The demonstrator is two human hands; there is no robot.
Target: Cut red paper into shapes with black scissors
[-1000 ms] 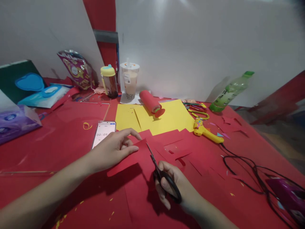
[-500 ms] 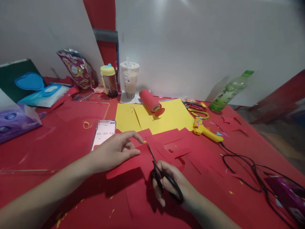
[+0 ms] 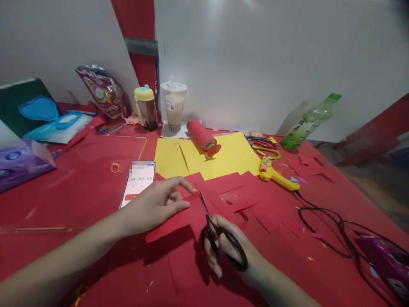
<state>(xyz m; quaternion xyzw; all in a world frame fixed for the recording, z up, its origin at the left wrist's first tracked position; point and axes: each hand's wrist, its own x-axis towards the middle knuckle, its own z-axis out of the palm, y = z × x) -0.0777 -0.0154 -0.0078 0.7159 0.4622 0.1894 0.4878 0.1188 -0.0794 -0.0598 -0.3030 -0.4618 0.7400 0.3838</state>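
My left hand (image 3: 156,204) pinches the edge of a red paper sheet (image 3: 174,219) and lifts it slightly off the table. My right hand (image 3: 228,251) has its fingers through the black handles of a pair of scissors (image 3: 212,228). The blades point up and away, with their tips in the paper just right of my left fingertips. More cut red paper pieces (image 3: 236,194) lie beyond the scissors.
A phone (image 3: 138,181) showing a timer lies left of my left hand. Yellow sheets (image 3: 223,160), a red roll (image 3: 202,135), a yellow glue gun (image 3: 276,175) with black cord (image 3: 322,221), drinks (image 3: 174,106), a green bottle (image 3: 308,121) and tissue packs (image 3: 22,160) surround the red table.
The scissors have advanced a little further into the red paper and my right hand's grip has shifted on the handles. My left hand keeps holding the sheet. The phone timer has counted up.
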